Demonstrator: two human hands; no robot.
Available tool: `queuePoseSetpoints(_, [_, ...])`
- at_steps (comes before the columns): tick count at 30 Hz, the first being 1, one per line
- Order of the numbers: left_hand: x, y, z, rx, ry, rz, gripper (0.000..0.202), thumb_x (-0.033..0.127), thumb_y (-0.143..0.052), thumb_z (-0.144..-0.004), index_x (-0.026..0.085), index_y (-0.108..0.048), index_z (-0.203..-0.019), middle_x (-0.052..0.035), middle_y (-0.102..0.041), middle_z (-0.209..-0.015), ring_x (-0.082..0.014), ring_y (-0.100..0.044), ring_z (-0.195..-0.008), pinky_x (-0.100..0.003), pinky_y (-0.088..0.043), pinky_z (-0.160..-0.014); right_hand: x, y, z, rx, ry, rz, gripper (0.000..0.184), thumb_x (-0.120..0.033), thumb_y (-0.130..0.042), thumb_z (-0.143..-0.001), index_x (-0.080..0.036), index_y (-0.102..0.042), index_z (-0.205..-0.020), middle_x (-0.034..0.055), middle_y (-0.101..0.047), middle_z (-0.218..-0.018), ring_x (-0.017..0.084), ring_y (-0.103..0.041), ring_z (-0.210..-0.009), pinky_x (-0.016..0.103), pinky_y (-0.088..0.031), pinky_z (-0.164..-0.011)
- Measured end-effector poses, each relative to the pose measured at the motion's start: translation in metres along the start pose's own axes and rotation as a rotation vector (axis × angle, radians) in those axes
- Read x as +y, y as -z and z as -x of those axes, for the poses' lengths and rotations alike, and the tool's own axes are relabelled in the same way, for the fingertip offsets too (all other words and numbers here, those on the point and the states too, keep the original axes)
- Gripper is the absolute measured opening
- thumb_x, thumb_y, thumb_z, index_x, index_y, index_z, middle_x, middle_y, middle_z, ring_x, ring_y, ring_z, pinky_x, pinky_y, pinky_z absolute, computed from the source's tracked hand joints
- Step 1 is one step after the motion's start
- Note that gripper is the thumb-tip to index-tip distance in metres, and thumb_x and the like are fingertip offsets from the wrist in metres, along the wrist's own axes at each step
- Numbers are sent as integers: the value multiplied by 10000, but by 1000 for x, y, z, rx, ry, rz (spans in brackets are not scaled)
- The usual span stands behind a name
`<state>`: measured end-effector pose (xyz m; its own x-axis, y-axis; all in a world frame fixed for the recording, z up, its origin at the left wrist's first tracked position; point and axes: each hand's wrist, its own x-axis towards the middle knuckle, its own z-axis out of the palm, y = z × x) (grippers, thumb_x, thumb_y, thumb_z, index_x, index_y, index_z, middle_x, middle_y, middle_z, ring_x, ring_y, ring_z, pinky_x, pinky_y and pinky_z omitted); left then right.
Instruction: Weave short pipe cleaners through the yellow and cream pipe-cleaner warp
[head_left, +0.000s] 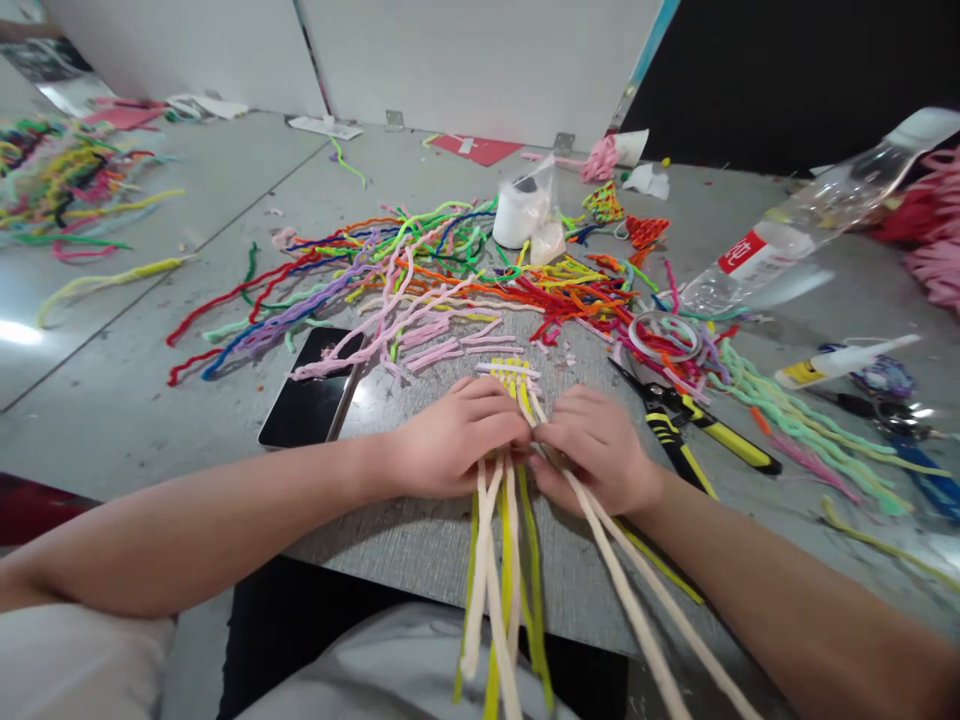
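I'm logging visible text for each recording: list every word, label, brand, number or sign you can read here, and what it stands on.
No text can be read with certainty.
Clear plastic bottle: white marks on its red label, tilted and too blurred to read.
Tube with a yellow band: any print is too small to read.
Dark phone: no writing I can make out.

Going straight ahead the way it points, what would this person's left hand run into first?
The left hand would most likely meet the right hand first. Cream strands pass among the fingers, and depth is too unclear to tell whether the hands already touch.
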<state>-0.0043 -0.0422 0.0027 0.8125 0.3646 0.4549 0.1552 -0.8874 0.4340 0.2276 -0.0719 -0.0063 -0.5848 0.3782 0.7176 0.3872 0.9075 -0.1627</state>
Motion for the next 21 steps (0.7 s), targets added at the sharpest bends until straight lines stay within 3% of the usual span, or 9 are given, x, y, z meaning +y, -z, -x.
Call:
queuePoseSetpoints(3, [1,1,-1,54,32,11,117,299,-583,-1018,198,-602,-963,-89,-693,-1015,-214,-608,-931,-358,-496,-854,-2,0,-1,-57,36,36,123,-205,-662,-917,-229,-588,-1013,-23,-631,-678,185,-523,-610,346,-351,-646])
queuePoseSetpoints(7, [3,3,-2,164,82,39,292,480,-646,-1019,196,-597,-974,-70,-617,-1009,-195,-585,-905,-325,-520,-808,-1,-3,1,-147,-17,86,104,-264,-640,-956,-215,-595,-1037,11,-674,-756,205,-562,-672,354,-366,-693])
queuePoseSetpoints(11, [7,1,-1,217,94,0,421,587,-702,-967,190,-577,-1035,-78,-562,-1058,-210,-566,-955,-349,-540,-839,0,-6,3,-191,-93,127,49,-191,-568,-921,-202,-576,-969,25,-621,-739,217,-521,-667,356,-349,-681])
queuePoseSetpoints(15, [16,-1,0,185,96,-41,538,694,-716,-914,193,-591,-1067,-90,-549,-1086,-228,-552,-972,-383,-540,-860,-2,-8,3,-189,-90,160,100,-126,-548,-847,-222,-560,-870,21,-596,-713,219,-479,-665,367,-315,-681])
queuePoseSetpoints(17, [20,-1,1,165,51,-64,541,708,-715,-909,196,-604,-1043,-90,-559,-1082,-230,-551,-962,-388,-531,-859,-3,-9,3,-188,-76,158,92,-142,-561,-852,-229,-553,-826,21,-602,-714,218,-480,-682,369,-323,-696])
queuePoseSetpoints(21, [26,3,1,143,-49,-132,397,590,-705,-969,204,-615,-984,-85,-591,-1062,-223,-561,-934,-385,-505,-841,0,-7,5,-190,-41,115,70,-174,-572,-875,-228,-574,-830,28,-627,-772,220,-515,-737,371,-345,-732])
